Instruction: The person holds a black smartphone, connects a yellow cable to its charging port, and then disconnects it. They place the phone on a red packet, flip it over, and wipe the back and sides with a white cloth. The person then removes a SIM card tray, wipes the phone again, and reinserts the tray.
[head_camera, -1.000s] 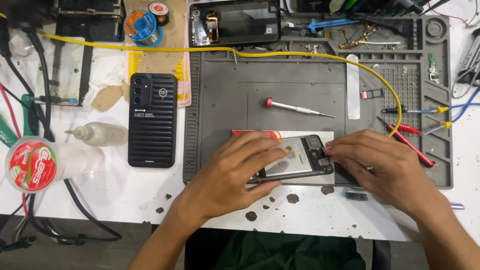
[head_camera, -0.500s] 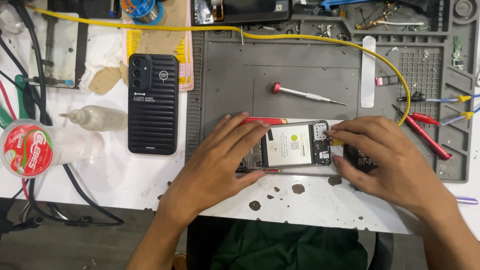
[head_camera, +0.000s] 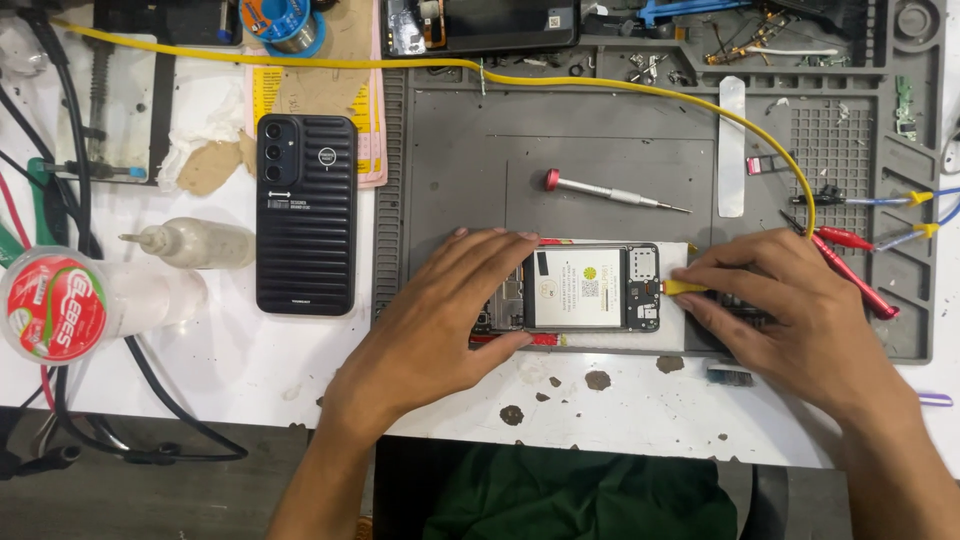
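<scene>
Yellow plug (head_camera: 688, 287) is pinched in the right hand (head_camera: 790, 320), apparently entering the phone (head_camera: 590, 290); left hand (head_camera: 440, 320) is pressing flat, fingers spread—keep it level.

A white workbench (head_camera: 300, 350) carries a grey repair mat (head_camera: 450, 150), a black phone case (head_camera: 305, 213) and a glue bottle (head_camera: 195, 243).

Opened phone (head_camera: 590, 290) lies flat, back cover off, white battery exposed, on the grey mat; yellow pick (head_camera: 686, 287) touches its right edge.
</scene>
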